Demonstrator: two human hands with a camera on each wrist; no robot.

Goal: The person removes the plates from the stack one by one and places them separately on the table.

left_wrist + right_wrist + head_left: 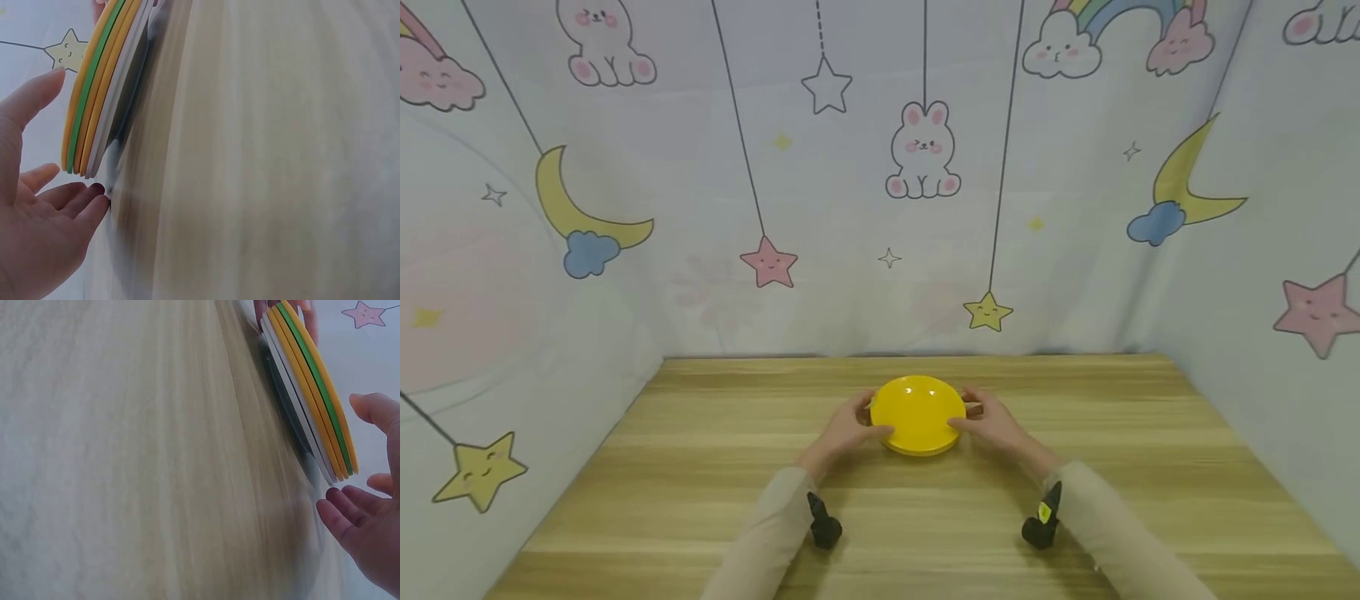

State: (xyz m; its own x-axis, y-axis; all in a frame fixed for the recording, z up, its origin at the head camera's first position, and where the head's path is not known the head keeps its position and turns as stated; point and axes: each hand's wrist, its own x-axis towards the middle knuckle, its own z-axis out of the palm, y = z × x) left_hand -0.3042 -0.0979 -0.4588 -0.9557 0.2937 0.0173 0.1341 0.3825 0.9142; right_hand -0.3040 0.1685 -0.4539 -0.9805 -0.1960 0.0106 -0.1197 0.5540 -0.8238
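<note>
A stack of several shallow plates sits near the middle of the table, its top a glossy yellow plate (pixel 917 414). From the side, a green plate (pixel 323 390) shows below the top one, then orange-yellow rims, with white plates (pixel 107 103) at the bottom. My left hand (pixel 853 421) is at the stack's left edge, fingers loosely bent and thumb spread. On the opposite edge is my right hand (pixel 992 423), in a mirrored pose. Both wrist views show a gap between thumb and rim, and fingertips low beside the stack, near the tabletop.
The wood-grain table (pixel 700 492) reaches back to a pale cloth backdrop (pixel 850 308) printed with stars, moons and rabbits. Cloth also bounds the left and right sides. A black wrist camera (pixel 824 525) is on the left sleeve, another (pixel 1041 525) on the right.
</note>
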